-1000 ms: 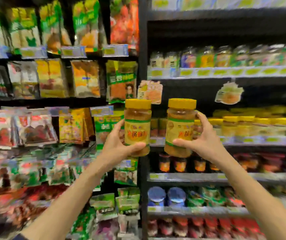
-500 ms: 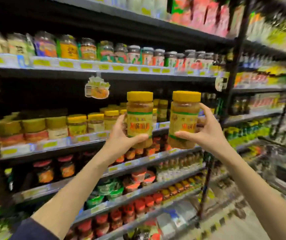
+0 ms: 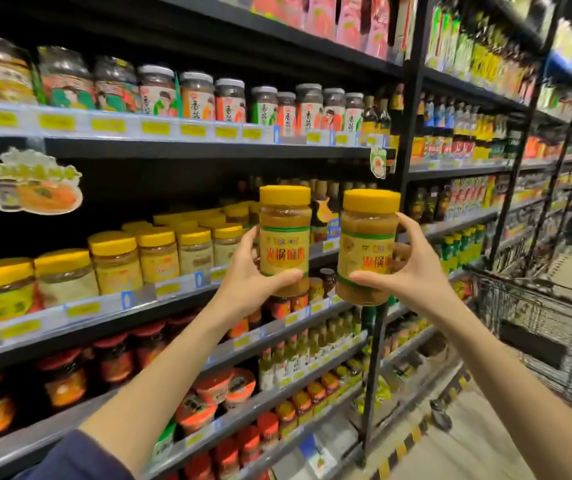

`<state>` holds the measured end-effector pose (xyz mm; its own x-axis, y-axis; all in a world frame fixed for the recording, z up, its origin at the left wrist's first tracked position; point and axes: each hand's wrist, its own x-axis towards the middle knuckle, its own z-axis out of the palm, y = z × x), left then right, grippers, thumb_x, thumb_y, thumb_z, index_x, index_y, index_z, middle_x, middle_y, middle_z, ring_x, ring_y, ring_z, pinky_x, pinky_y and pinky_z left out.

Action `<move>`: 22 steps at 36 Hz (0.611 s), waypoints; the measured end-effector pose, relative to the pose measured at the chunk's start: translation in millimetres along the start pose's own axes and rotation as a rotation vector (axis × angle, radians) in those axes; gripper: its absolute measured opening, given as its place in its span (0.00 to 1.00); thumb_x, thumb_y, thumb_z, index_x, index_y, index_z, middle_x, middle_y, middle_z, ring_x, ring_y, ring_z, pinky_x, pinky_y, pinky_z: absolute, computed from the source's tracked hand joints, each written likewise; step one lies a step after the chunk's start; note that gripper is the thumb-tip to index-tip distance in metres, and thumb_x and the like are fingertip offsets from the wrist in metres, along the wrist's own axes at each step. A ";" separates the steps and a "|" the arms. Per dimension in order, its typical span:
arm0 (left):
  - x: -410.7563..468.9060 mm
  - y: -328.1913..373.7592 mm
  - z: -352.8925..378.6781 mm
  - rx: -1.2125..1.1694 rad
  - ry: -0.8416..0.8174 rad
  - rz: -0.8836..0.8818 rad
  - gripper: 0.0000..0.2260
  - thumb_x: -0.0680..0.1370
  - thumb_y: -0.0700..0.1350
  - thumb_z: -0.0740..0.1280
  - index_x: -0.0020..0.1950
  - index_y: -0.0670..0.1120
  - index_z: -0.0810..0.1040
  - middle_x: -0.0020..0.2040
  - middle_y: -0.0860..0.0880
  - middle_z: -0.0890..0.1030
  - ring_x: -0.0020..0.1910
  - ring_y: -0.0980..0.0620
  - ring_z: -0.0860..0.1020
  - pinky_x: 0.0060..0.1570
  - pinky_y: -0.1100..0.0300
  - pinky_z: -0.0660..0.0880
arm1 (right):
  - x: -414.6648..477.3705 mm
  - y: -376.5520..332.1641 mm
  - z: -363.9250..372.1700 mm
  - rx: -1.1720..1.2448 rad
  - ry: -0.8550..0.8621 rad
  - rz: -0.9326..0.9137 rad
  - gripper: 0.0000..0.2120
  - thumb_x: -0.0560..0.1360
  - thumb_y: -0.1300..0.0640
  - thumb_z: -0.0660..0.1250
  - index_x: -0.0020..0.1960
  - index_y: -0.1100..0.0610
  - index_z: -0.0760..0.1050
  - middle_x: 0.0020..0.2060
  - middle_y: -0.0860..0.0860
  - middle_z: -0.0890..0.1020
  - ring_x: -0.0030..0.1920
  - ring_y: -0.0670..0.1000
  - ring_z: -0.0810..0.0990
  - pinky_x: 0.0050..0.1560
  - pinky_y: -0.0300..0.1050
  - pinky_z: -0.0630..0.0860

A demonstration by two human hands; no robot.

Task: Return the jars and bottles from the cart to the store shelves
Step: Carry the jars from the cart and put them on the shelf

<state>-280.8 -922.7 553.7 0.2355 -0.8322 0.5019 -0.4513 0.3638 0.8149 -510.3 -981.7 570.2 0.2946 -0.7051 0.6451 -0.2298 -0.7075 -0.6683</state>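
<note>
1. Jars are in both hands. The left hand (image 3: 246, 282) has its fingers wrapped round the left jar (image 3: 284, 244), and the right hand (image 3: 412, 282) grips the right jar (image 3: 367, 251) the same way.
2. Both jars are upright, apart, and in the air in front of the shelves.
3. The step looks like carry-to-shelf. The matching yellow-lid row (image 3: 160, 254) stands on the shelf (image 3: 104, 308) to the left, and the cart (image 3: 537, 323) is at right.
4. The next move probably calls for reaching left and setting each jar down upright. I can't tell where there is a free slot.

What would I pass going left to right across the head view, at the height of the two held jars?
In order: shelved jars → left hand → left jar → right jar → right hand → cart.
</note>
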 end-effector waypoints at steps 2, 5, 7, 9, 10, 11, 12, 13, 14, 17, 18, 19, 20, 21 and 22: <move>19.3 -9.8 5.5 0.030 0.003 0.003 0.44 0.67 0.48 0.76 0.76 0.50 0.54 0.70 0.50 0.70 0.66 0.54 0.71 0.64 0.54 0.71 | 16.4 15.6 5.2 0.001 -0.005 0.004 0.45 0.60 0.56 0.79 0.71 0.50 0.58 0.54 0.39 0.74 0.53 0.41 0.76 0.52 0.41 0.76; 50.2 -22.9 12.4 0.051 0.004 0.008 0.43 0.67 0.47 0.77 0.75 0.48 0.55 0.68 0.51 0.71 0.62 0.59 0.70 0.56 0.67 0.71 | 44.1 36.5 13.5 0.002 -0.013 0.006 0.45 0.61 0.57 0.78 0.71 0.50 0.58 0.53 0.38 0.73 0.52 0.40 0.76 0.47 0.32 0.77; 71.0 -29.9 15.4 0.052 0.000 0.012 0.42 0.67 0.45 0.76 0.75 0.48 0.57 0.65 0.53 0.72 0.59 0.61 0.71 0.47 0.75 0.71 | 63.6 49.3 18.7 0.008 -0.028 0.007 0.45 0.61 0.57 0.78 0.71 0.50 0.57 0.55 0.40 0.74 0.53 0.41 0.76 0.49 0.33 0.78; 91.2 -37.9 17.5 0.047 0.007 0.008 0.40 0.67 0.44 0.76 0.74 0.48 0.59 0.63 0.54 0.73 0.59 0.60 0.73 0.47 0.74 0.73 | 82.6 62.5 24.2 0.023 -0.041 0.006 0.46 0.60 0.55 0.79 0.71 0.49 0.57 0.60 0.47 0.74 0.59 0.49 0.76 0.55 0.46 0.78; 101.0 -42.7 18.3 0.041 0.015 0.004 0.40 0.67 0.44 0.77 0.73 0.47 0.60 0.63 0.53 0.74 0.59 0.58 0.74 0.51 0.70 0.74 | 91.5 68.9 26.9 0.029 -0.041 0.004 0.47 0.60 0.54 0.79 0.72 0.49 0.57 0.62 0.48 0.74 0.61 0.51 0.75 0.56 0.48 0.77; 110.3 -47.3 19.0 0.036 0.022 -0.004 0.39 0.66 0.44 0.77 0.73 0.47 0.61 0.64 0.51 0.75 0.60 0.56 0.75 0.55 0.65 0.75 | 100.4 75.1 30.0 0.039 -0.040 0.001 0.47 0.60 0.55 0.79 0.72 0.49 0.57 0.62 0.48 0.74 0.62 0.52 0.74 0.56 0.47 0.77; 118.7 -51.5 19.7 0.032 0.031 -0.014 0.39 0.66 0.44 0.77 0.72 0.47 0.62 0.64 0.50 0.76 0.60 0.55 0.76 0.58 0.59 0.76 | 108.5 80.7 33.0 0.045 -0.038 -0.004 0.46 0.61 0.56 0.79 0.71 0.49 0.57 0.60 0.46 0.73 0.62 0.51 0.74 0.55 0.44 0.76; 126.6 -55.5 20.2 0.030 0.039 -0.023 0.37 0.66 0.44 0.77 0.72 0.46 0.63 0.63 0.49 0.76 0.60 0.54 0.76 0.58 0.57 0.76 | 116.3 86.4 36.1 0.048 -0.035 -0.008 0.46 0.61 0.57 0.79 0.71 0.50 0.57 0.59 0.44 0.73 0.61 0.50 0.74 0.53 0.39 0.76; 133.8 -59.3 20.8 0.031 0.047 -0.027 0.36 0.67 0.43 0.77 0.70 0.46 0.64 0.62 0.49 0.77 0.59 0.54 0.77 0.57 0.57 0.76 | 123.4 91.9 39.1 0.048 -0.029 -0.011 0.45 0.61 0.57 0.78 0.71 0.50 0.57 0.57 0.42 0.72 0.61 0.49 0.73 0.51 0.33 0.74; 152.5 -71.7 22.4 0.055 0.068 -0.043 0.35 0.67 0.43 0.76 0.70 0.46 0.64 0.61 0.50 0.77 0.59 0.54 0.77 0.56 0.60 0.76 | 142.0 108.5 46.5 0.074 -0.028 -0.013 0.46 0.61 0.56 0.79 0.71 0.50 0.57 0.53 0.33 0.70 0.59 0.45 0.73 0.47 0.25 0.73; 158.0 -76.6 23.4 0.061 0.077 -0.054 0.37 0.67 0.43 0.77 0.71 0.45 0.63 0.62 0.50 0.76 0.59 0.54 0.77 0.57 0.58 0.76 | 147.6 113.8 48.1 0.084 -0.038 -0.014 0.46 0.61 0.56 0.79 0.71 0.50 0.57 0.53 0.32 0.70 0.59 0.46 0.73 0.50 0.28 0.74; 163.3 -81.6 24.9 0.065 0.086 -0.064 0.38 0.67 0.43 0.77 0.72 0.45 0.62 0.63 0.49 0.76 0.60 0.53 0.76 0.59 0.56 0.76 | 153.3 119.6 49.6 0.091 -0.049 -0.012 0.46 0.61 0.56 0.79 0.71 0.50 0.57 0.53 0.33 0.71 0.60 0.47 0.73 0.53 0.33 0.75; 168.5 -86.6 26.7 0.069 0.096 -0.075 0.38 0.67 0.43 0.77 0.72 0.45 0.61 0.63 0.49 0.76 0.60 0.53 0.76 0.60 0.54 0.75 | 158.2 124.5 50.9 0.096 -0.062 -0.011 0.46 0.60 0.55 0.79 0.71 0.49 0.57 0.55 0.36 0.72 0.61 0.48 0.74 0.56 0.40 0.75; 173.2 -91.2 28.9 0.073 0.107 -0.085 0.39 0.67 0.43 0.77 0.72 0.45 0.61 0.63 0.49 0.76 0.60 0.53 0.76 0.60 0.54 0.75 | 162.8 129.0 52.1 0.101 -0.075 -0.011 0.46 0.60 0.53 0.79 0.71 0.49 0.57 0.57 0.40 0.73 0.62 0.49 0.74 0.58 0.45 0.76; 178.0 -95.8 31.4 0.079 0.117 -0.095 0.39 0.67 0.42 0.77 0.72 0.45 0.60 0.63 0.49 0.75 0.60 0.53 0.76 0.59 0.55 0.75 | 167.3 133.3 53.0 0.109 -0.088 -0.013 0.47 0.58 0.51 0.79 0.71 0.48 0.57 0.60 0.44 0.73 0.63 0.50 0.74 0.59 0.49 0.76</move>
<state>-222.8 -1118.9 555.8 0.3769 -0.8052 0.4579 -0.4873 0.2480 0.8373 -442.5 -1191.3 569.4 0.3785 -0.6851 0.6224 -0.1249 -0.7040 -0.6991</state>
